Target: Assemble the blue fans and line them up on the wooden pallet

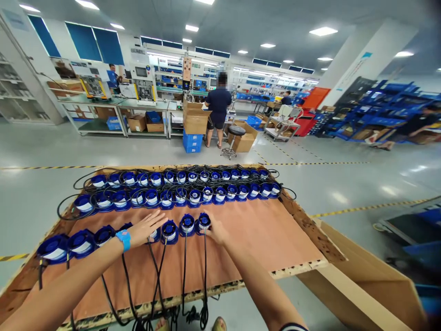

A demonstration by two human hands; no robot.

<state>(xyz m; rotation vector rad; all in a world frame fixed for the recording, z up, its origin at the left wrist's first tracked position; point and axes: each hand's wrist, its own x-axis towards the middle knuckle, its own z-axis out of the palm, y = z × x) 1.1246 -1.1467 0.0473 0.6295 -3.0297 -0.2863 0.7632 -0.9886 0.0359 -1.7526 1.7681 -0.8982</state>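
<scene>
Several blue round devices with white labels and black cables stand in a front row on a brown wooden board (pixel 255 234). My right hand (pixel 215 230) curls around the right side of the end blue device (pixel 204 221), its thumb near the front. Over the same row lies my left hand (pixel 148 227), fingers stretched out and apart, partly covering a blue device (pixel 155 235). Between the hands are two more, one blue device (pixel 169 230) and another blue device (pixel 187 223). Their cables hang over the board's near edge.
Two back rows of similar blue devices (pixel 151 196) stand among coiled black cables. A wooden rim (pixel 310 230) borders the board. An open cardboard box (pixel 372 280) sits at the lower right. Beyond the floor, a person (pixel 219 103) stands at a workbench beside a stool (pixel 237 131).
</scene>
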